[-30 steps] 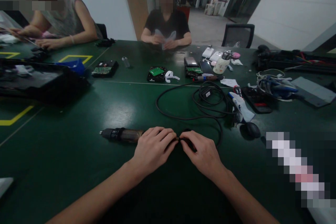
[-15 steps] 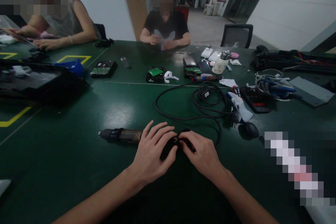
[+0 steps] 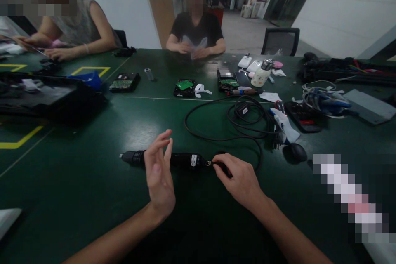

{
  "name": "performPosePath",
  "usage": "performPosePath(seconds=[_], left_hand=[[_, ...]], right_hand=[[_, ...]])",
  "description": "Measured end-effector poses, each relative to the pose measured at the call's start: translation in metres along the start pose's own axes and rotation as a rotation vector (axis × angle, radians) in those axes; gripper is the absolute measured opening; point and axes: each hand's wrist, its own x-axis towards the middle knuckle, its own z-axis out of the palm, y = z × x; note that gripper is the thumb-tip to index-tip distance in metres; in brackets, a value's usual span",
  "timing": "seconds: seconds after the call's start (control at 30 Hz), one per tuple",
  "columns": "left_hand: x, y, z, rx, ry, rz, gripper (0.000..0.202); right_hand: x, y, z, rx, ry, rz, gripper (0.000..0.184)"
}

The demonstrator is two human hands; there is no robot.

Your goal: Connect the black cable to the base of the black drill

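Observation:
A black electric screwdriver (image 3: 184, 160) lies lengthwise on the green table, its bit end to the left and a white label near its tail. A small metal ring (image 3: 208, 163) sits at the tail end. My left hand (image 3: 159, 173) is raised in front of the screwdriver's middle, its fingers stretched out and empty, hiding part of the body. At the tail, my right hand (image 3: 239, 175) pinches the end of the black cable (image 3: 259, 148); its fingers cover most of what they hold. From there the cable loops away to a coil.
Behind the cable lie hard drives (image 3: 185, 86), a second screwdriver (image 3: 244, 91) and a decorated cup (image 3: 262, 75) of bits. On the right are a black air blower (image 3: 295, 152) and a multimeter (image 3: 301, 117). A black tray (image 3: 62, 103) stands left. Two people sit across the table.
My left hand has come off the screwdriver's tail and turned upright towards the left, uncovering the body and its label. My right hand stays in nearly the same place.

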Motion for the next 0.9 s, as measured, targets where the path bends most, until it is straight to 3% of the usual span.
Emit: performPosePath(seconds=[0.27, 0.43, 0.63, 0.7, 0.83, 0.9], left_hand=[[-0.0004, 0.0017, 0.0006, 0.113, -0.035, -0.02, 0.032], [-0.0028, 0.0028, 0.0042, 0.115, -0.038, 0.058, 0.037], [-0.0069, 0.0, 0.0019, 0.091, -0.057, 0.018, 0.033], [-0.0041, 0.0005, -0.0011, 0.159, -0.182, 0.131, 0.032], [0.0, -0.0021, -0.0028, 0.669, -0.812, 0.424, 0.03], [-0.0016, -0.0068, -0.0016, 0.877, -0.937, 0.478, 0.032]], right_hand=[[-0.0002, -0.0008, 0.0, -0.008, 0.019, -0.008, 0.015], [0.0003, -0.0005, -0.0011, -0.013, 0.01, -0.013, 0.016], [0.0002, -0.0004, -0.0008, -0.004, 0.012, -0.013, 0.016], [0.0001, 0.0, -0.0002, -0.004, 0.007, -0.01, 0.016], [0.0002, 0.0009, 0.0008, -0.005, -0.002, -0.005, 0.016], [0.0004, 0.0009, 0.0008, -0.001, -0.002, -0.005, 0.016]])
